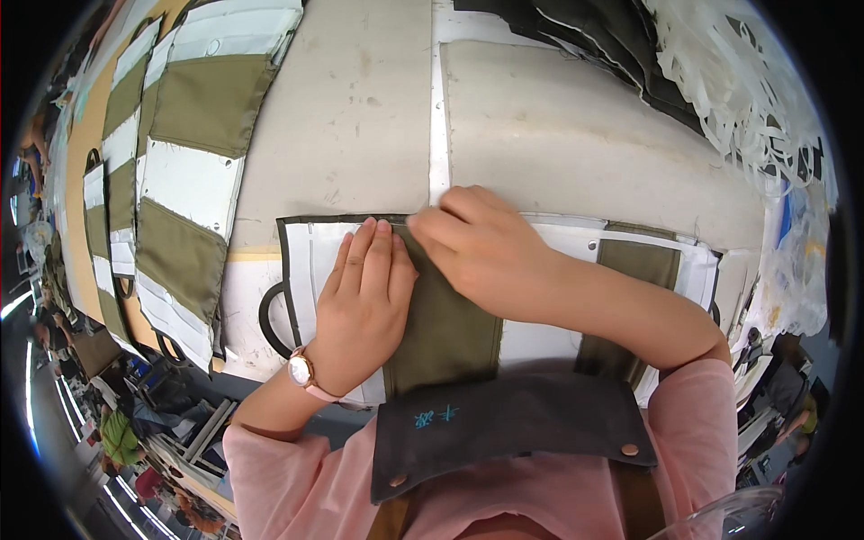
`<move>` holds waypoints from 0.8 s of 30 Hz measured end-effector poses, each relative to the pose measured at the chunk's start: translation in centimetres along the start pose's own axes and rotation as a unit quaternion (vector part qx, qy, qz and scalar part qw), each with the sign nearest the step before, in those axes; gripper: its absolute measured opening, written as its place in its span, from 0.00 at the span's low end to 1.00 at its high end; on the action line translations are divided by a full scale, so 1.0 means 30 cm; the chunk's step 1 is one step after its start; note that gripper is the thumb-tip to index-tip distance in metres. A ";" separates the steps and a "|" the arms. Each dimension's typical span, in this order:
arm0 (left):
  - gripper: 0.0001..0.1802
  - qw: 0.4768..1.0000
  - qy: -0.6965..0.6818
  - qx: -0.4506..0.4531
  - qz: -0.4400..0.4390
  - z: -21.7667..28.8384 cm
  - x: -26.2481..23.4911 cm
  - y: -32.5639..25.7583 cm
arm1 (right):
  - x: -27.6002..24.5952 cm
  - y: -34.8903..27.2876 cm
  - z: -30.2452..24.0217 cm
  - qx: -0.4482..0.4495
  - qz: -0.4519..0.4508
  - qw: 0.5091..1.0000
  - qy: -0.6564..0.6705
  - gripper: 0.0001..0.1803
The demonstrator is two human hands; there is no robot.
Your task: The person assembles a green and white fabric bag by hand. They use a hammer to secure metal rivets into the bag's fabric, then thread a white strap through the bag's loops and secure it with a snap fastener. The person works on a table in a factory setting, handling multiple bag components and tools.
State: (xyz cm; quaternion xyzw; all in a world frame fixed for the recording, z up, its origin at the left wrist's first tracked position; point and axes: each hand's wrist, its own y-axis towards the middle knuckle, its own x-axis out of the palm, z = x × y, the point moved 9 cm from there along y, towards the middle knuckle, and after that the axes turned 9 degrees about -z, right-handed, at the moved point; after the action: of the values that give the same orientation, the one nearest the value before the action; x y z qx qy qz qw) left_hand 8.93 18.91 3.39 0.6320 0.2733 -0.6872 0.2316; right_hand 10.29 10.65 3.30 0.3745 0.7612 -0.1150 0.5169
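Observation:
A white and olive fabric panel (450, 346) lies flat in front of me, with a dark strip along part of its far edge and a black loop (273, 320) at its left end. My left hand (364, 301) rests palm down on it, fingers stretched out with the tips at the far edge. Just to the right, my right hand (486, 247) is closed in a pinch at that same edge, its forearm crossing the panel's right half. The exact spot between its fingertips is hidden.
More white and olive panels (202, 103) with black loops overlap on the left. Dark fabric pieces (621, 54) lie at the far right, beside a heap of white translucent strips (742, 90). Grey boards (576, 108) cover the table. A dark apron flap (513, 427) overlaps the panel's near edge.

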 end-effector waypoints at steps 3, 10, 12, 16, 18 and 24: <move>0.21 1.000 -0.001 -0.004 0.012 -0.010 -0.002 0.002 | 0.020 0.046 -0.028 -0.017 0.050 0.998 -0.032 0.08; 0.29 0.995 -0.067 -0.073 0.018 -0.062 -0.019 0.000 | -0.049 -0.080 0.036 0.038 0.023 0.999 -0.020 0.13; 0.29 0.994 -0.067 -0.089 0.016 -0.078 -0.013 -0.005 | -0.064 -0.093 0.059 0.060 0.032 0.997 0.027 0.12; 0.29 0.995 -0.058 -0.082 0.023 -0.086 -0.026 -0.022 | -0.109 -0.126 0.145 0.171 0.032 0.977 0.121 0.07; 0.30 0.997 -0.023 -0.076 0.009 -0.075 -0.054 -0.014 | -0.117 -0.152 0.181 0.205 0.010 0.965 0.165 0.06; 0.35 0.985 -0.131 0.116 -0.007 0.125 -0.030 0.066 | -0.103 -0.126 0.157 0.194 0.018 0.973 0.127 0.05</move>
State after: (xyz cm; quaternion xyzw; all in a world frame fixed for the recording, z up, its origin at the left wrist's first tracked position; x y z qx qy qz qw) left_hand 7.55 14.92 4.33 0.5575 0.1637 -0.7924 0.1859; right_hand 11.56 3.98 3.11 0.4931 0.7769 -0.2023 0.3352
